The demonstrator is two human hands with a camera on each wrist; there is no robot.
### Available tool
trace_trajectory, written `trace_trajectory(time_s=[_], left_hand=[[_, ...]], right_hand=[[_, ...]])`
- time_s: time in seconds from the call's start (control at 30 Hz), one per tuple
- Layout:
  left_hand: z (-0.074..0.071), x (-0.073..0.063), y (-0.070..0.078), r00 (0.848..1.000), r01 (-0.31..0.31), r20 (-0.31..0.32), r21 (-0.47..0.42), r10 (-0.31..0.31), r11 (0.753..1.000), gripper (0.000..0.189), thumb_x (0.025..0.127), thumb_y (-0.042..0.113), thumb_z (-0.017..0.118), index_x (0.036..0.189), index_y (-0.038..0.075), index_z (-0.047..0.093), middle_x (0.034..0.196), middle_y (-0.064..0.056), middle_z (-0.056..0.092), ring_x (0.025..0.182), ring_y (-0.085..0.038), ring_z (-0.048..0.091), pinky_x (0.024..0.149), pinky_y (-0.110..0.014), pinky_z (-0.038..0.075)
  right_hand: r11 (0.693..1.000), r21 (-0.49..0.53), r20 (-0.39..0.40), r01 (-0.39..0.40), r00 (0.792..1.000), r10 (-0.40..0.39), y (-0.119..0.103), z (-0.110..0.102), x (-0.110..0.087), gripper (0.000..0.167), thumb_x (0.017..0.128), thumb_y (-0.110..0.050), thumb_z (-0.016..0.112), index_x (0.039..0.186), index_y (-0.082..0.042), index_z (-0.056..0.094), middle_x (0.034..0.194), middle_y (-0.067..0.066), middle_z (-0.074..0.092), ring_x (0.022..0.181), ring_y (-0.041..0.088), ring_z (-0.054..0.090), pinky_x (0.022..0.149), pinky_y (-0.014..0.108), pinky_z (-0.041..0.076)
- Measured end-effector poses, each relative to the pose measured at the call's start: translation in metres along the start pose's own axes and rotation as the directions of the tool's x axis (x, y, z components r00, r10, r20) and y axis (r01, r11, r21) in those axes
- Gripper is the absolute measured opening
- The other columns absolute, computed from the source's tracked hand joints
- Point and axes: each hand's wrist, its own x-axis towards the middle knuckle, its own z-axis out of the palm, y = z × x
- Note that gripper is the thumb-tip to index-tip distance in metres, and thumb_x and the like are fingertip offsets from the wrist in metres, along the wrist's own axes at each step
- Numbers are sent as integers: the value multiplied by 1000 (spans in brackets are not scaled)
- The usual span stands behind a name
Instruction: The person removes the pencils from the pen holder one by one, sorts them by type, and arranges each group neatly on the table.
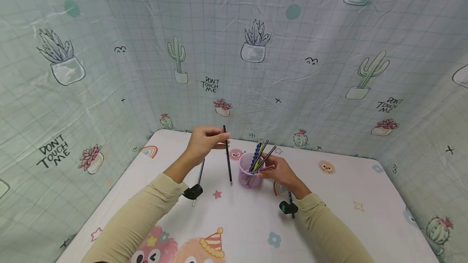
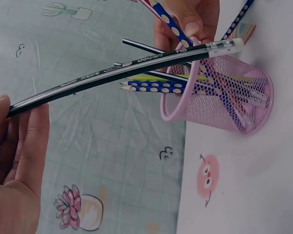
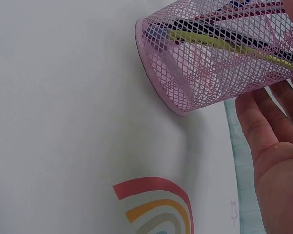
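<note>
My left hand (image 1: 205, 144) pinches a black-and-silver striped pencil (image 1: 228, 157) near its upper end. The pencil hangs almost upright, its white eraser end down, just left of a pink mesh pencil cup (image 1: 244, 178). My right hand (image 1: 280, 172) holds the cup from its right side; in the left wrist view the thumb (image 2: 190, 24) lies at the rim. Inside the cup stand several pencils: blue with white dots (image 2: 151, 87), yellow-green, dark striped and red ones. In the right wrist view, fingers (image 3: 259, 122) curve along the mesh wall.
On the white patterned tabletop (image 1: 248, 222) a dark pencil (image 1: 201, 170) lies at the left, partly behind the left wrist camera (image 1: 193, 192). A dotted blue pencil (image 1: 290, 197) lies behind the right wrist camera (image 1: 288, 207). Cactus-print sheeting (image 1: 234, 72) encloses the table's back and sides.
</note>
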Motion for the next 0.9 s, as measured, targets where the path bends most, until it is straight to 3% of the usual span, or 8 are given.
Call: trace_trajectory(time_s=[0.17,0.4,0.73,0.9], left_hand=[[-4,0,-5,998,66,-1,68,-66,995,23,95,4,75,108,-14,72,89,-1,78,82,-12,77,82,-36,67],[-11,2,-17,988,157,-17,154,-156,976,24,96,7,74,110,-13,73,99,-14,79,85,-18,77,81,-36,68],[-24,4,-35,957,289,-76,243,-279,926,22,95,10,76,106,-8,74,97,-11,77,79,-12,72,76,-32,68],[-31,4,-45,944,330,-113,297,-310,896,19,94,11,77,102,-7,75,101,-19,77,77,-13,71,73,-31,68]], right_hand=[[1000,-15,-6,-2,1000,2,0,0,0,75,87,-16,84,154,-9,51,135,17,69,114,25,68,102,42,59],[1000,-24,0,-9,1000,9,0,0,-1,77,88,-19,84,155,-10,49,135,17,69,114,25,68,101,41,60],[1000,-11,8,8,1000,-8,-1,0,-2,80,87,-20,85,156,-7,47,137,18,68,112,24,69,92,30,60],[999,8,18,31,999,-31,-2,-1,-2,79,87,-16,83,155,-2,46,137,22,67,112,26,69,92,30,60]])
